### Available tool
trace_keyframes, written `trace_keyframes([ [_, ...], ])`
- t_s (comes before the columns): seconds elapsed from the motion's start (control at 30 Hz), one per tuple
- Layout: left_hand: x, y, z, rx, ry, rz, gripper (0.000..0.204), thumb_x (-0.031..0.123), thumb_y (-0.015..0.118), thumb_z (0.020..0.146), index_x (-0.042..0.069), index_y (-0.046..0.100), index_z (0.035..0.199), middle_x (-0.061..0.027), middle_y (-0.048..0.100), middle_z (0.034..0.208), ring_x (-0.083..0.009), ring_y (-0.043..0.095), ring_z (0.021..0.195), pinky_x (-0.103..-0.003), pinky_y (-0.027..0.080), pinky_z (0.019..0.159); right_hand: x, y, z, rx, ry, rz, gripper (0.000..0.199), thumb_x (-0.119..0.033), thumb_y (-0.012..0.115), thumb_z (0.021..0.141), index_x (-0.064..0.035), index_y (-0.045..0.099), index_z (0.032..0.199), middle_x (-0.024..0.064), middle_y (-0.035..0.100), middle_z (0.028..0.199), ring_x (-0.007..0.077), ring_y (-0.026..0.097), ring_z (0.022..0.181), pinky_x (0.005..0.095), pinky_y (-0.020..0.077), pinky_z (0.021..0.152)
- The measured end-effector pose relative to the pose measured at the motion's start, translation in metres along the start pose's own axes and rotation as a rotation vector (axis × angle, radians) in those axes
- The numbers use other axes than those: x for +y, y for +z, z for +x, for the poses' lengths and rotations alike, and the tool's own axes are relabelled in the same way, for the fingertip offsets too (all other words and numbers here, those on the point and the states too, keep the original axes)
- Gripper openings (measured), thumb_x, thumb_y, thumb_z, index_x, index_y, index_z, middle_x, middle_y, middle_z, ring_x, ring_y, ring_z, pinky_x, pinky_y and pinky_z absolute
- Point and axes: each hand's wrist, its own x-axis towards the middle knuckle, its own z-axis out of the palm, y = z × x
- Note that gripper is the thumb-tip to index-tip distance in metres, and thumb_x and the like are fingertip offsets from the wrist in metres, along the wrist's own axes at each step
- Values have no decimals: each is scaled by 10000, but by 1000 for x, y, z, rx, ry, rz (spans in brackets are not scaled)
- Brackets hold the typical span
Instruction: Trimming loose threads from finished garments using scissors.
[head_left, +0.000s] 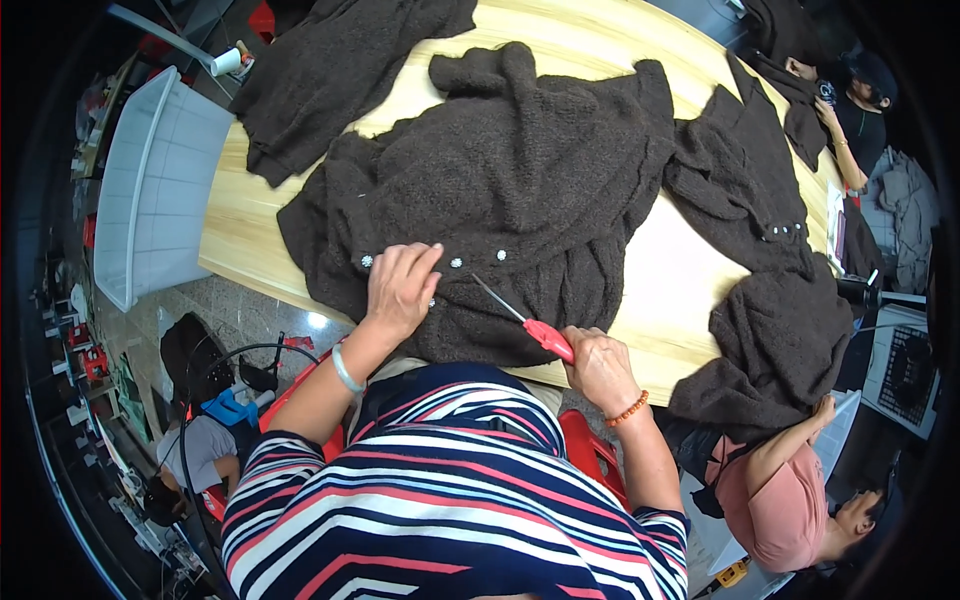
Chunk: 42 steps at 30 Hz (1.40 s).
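Note:
A dark brown knit cardigan (510, 170) lies bunched on the table in front of me, with several sparkly white buttons (457, 263) in a row along its edge. My left hand (400, 285), a pale bangle on its wrist, rests on that edge between two of the buttons, its fingers bent together on the knit. What lies under the fingertips is hidden. My right hand (598, 365) is closed round the red handle of a tool (543, 337) with a long, thin metal tip. The tip points up and left, over the knit just below the buttons.
More dark knit garments lie on the wooden table (660, 300), one at far left (320, 80) and several at right. A white plastic bin (150, 190) stands off the left edge. Two people work at the right, one in pink (775, 500). A red stool (590, 455) shows beneath me.

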Motion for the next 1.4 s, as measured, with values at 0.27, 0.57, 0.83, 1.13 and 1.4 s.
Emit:
trace_keyframes([
  [0.27,-40,14,-22,48,-89,25,288,-9,700,757,25,635,1035,-126,598,912,-287,616,764,-351,514,672,-18,0,7,-39,-40,11,139,-95,626,776,-48,612,907,156,653,790,311,649,778,407,515,691],
  [0.57,-84,33,-42,-28,-769,-1016,114,48,618,914,5,660,1012,-21,667,897,-71,600,721,-209,486,671,-49,2,31,-107,-129,-38,141,-157,653,773,-47,612,852,175,636,654,330,662,651,430,521,610],
  [0.83,-70,11,-43,14,-616,-765,183,28,569,927,4,635,1096,-26,613,937,-87,574,747,-208,476,705,-47,8,38,-67,-210,10,123,-94,624,742,-26,602,842,167,649,711,306,666,718,399,533,654],
  [1.13,-92,13,-53,428,-797,-718,238,56,747,816,8,609,1004,20,599,791,-29,486,590,-187,400,522,-51,10,36,-13,-183,44,204,-56,633,708,-22,610,908,156,654,779,303,654,768,390,527,682],
  [1.4,-77,2,-40,172,-778,-881,176,61,689,878,101,576,749,23,596,691,-40,527,521,-193,428,473,-63,-2,44,-93,-184,46,172,-155,652,764,-28,622,877,176,638,672,323,663,665,420,532,631],
])
